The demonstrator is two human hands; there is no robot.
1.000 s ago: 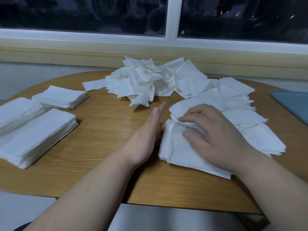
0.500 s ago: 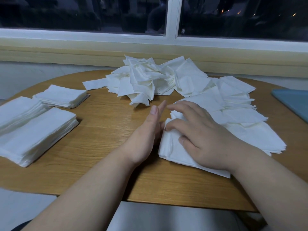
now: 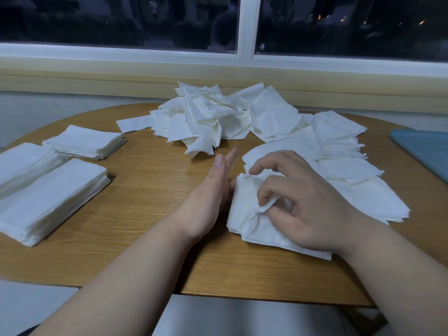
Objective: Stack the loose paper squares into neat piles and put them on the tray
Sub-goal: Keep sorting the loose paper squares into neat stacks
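Observation:
A small stack of white paper squares lies near the table's front edge. My left hand stands on edge with straight fingers, pressing flat against the stack's left side. My right hand rests on top of the stack, its thumb and fingers pinching up a wrinkle of the top sheet. A loose heap of paper squares sits at the back centre, and overlapping squares spread to the right of it. The blue tray shows at the right edge.
Three neat piles of squares stand on the left of the round wooden table: a big one, one behind it and a smaller one. A window sill and wall run behind the table.
My right hand slid toward the stack's left, then drew back with curled fingers, crumpling the top sheet into a pinch. My left hand stayed against the stack's side.

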